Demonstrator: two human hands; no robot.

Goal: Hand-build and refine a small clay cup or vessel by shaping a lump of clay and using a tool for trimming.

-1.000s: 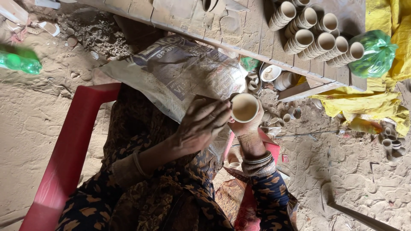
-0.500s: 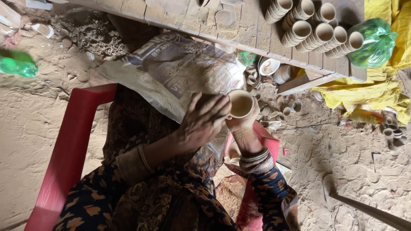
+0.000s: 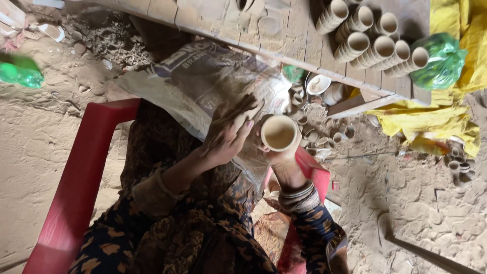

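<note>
Right hand (image 3: pixel 284 165) is gripping a small unfired clay cup (image 3: pixel 279 133) from below, fingers wrapped round its base, mouth facing the camera. Left hand (image 3: pixel 228 134) is lying against the cup's left side, fingers held close together and nearly straight, thumb touching the rim; clay smeared on the fingers. Cup is sitting at frame centre, above the lap. Bangles (image 3: pixel 299 195) are stacked on the right wrist. Under the hands a printed woven sack (image 3: pixel 203 81) is draping over the knees. Red plastic chair (image 3: pixel 81 182) is framing the person at left. Just right of the cup, loose small clay cups (image 3: pixel 324 134) are lying on the sandy floor (image 3: pixel 421 203). Far right, on the wooden tabletop (image 3: pixel 284 30), stacked clay cups (image 3: pixel 373 43) are lying in rows, beside a green plastic bag (image 3: pixel 439 61) and yellow cloth (image 3: pixel 436 119). Green bottle (image 3: pixel 18 73) is lying far left.
</note>
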